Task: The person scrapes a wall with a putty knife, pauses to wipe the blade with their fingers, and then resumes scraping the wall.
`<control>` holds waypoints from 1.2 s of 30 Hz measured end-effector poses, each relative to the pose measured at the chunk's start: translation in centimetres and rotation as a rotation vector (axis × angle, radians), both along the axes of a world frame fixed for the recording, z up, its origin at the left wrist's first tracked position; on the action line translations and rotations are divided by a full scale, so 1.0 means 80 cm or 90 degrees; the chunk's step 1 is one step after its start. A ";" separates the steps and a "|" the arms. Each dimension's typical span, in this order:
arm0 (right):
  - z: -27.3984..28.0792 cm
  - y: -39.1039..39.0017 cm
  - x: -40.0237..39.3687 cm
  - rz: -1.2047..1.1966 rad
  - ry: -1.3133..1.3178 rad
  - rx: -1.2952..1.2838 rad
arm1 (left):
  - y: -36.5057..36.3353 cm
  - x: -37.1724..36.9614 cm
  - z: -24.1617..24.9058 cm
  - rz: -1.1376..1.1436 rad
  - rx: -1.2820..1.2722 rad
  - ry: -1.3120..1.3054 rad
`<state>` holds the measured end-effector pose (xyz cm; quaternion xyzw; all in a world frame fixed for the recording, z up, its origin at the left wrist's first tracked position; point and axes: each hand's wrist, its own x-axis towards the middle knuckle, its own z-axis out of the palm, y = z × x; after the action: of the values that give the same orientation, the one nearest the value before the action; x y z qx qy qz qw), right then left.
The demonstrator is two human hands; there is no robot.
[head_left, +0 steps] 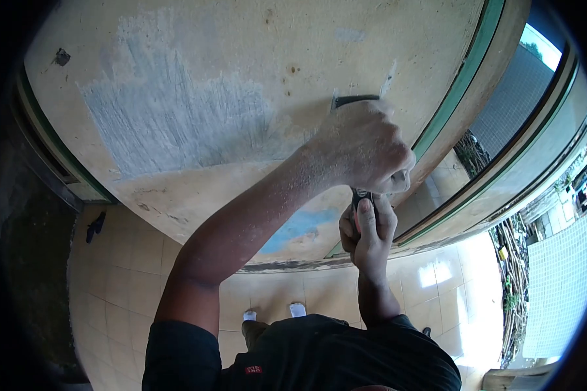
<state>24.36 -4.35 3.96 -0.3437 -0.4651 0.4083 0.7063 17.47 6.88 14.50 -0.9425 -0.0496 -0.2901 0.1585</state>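
My left hand (370,146), dusted with pale powder, is closed in a fist over a scraper held up against the wall (228,39). Above its knuckles shows the dark, wide blade edge (357,99) of the scraper; the blade's middle is hidden behind the hand. Just below, my right hand (370,231) is wrapped round the scraper's dark handle (360,194), thumb lying along it. A large grey-white smeared patch (182,117) covers the wall to the left of the hands. Blue paint (300,229) marks the lower wall, behind my left forearm.
A green-edged frame (463,78) with a window opening runs down the right side. Tiled floor (130,280) lies beneath, with dark footwear (96,225) at left. Sticks (512,293) are heaped outside at right. A dark doorway edge (52,163) stands at left.
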 end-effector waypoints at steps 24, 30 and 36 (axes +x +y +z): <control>-0.058 -0.022 -0.027 0.020 0.041 -0.009 | -0.003 -0.018 -0.053 -0.069 -0.119 0.034; -0.062 -0.026 -0.034 0.035 0.079 -0.042 | -0.004 -0.021 -0.060 -0.048 -0.102 0.060; -0.032 -0.006 -0.020 0.037 0.056 -0.023 | 0.000 -0.016 -0.037 -0.029 -0.079 0.072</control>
<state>22.72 -4.81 1.43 -0.3247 -0.4361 0.4518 0.7073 16.17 6.89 11.51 -0.9662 -0.0368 -0.2367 0.0959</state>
